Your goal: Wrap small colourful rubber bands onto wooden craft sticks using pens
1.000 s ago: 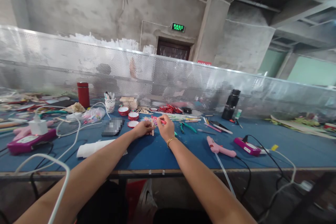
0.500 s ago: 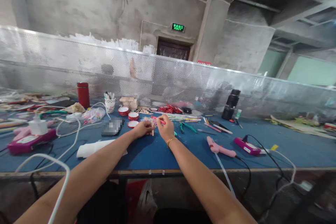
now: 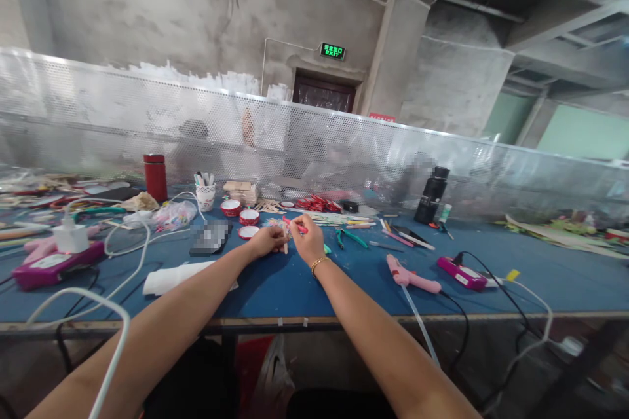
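Note:
My left hand is closed in a pinch on a small wooden craft stick, held nearly upright just above the blue table. Close beside it, my right hand has its fingers closed round a slim pinkish-red tool, whose exact kind is too small to make out. The tool's tip meets or nearly meets the upper part of the stick. Behind both hands lie small multicoloured bits, partly hidden by the fingers. A round red-and-white tin rests just left of my left hand.
Green-handled pliers and several pens lie to the right. A pink glue gun sits near the front edge, its cord trailing to a purple power strip. White paper, a red flask and loose white cables are on the left.
Both hands stay in almost the same place. The pinkish-red tool and my right fingers have shifted very slightly at the stick.

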A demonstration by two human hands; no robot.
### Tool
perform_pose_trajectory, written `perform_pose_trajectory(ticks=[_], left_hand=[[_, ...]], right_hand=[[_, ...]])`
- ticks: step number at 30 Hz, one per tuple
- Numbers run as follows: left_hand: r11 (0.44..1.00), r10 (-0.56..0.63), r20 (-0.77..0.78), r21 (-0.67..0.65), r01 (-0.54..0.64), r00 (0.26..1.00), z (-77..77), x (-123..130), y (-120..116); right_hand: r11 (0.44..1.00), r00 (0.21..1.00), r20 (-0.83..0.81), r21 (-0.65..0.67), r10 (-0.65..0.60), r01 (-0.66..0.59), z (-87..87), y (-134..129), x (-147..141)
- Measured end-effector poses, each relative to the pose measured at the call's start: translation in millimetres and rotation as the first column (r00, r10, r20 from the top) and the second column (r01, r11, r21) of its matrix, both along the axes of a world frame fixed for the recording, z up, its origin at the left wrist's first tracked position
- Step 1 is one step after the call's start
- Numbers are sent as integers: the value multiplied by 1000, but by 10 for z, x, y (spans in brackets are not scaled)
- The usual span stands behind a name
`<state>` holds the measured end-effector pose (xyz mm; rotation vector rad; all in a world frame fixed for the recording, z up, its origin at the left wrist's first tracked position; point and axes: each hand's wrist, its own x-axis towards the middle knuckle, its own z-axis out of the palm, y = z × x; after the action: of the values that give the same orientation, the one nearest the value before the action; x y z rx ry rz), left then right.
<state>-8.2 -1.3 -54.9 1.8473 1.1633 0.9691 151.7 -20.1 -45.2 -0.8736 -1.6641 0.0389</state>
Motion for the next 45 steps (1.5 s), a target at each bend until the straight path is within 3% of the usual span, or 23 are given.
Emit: perform_pose_trajectory(ticks=[4, 10, 37, 45], left_hand=[[1000, -4, 4, 6, 4, 1000, -18, -7, 20], [1000, -7, 11, 11, 7, 1000, -8, 0, 9], [1000, -24, 23, -6, 24, 999, -18, -9, 22], [1000, -16, -1, 3, 16, 1000, -24, -18, 42]], right_hand=[[999, 999, -24, -16, -43, 43, 3, -1, 10], [1000, 1000, 8, -3, 6, -6, -6, 11, 0], [999, 999, -21, 12, -31, 31, 2, 15, 13], [1000, 1000, 23, 16, 12, -13, -16, 31, 2]])
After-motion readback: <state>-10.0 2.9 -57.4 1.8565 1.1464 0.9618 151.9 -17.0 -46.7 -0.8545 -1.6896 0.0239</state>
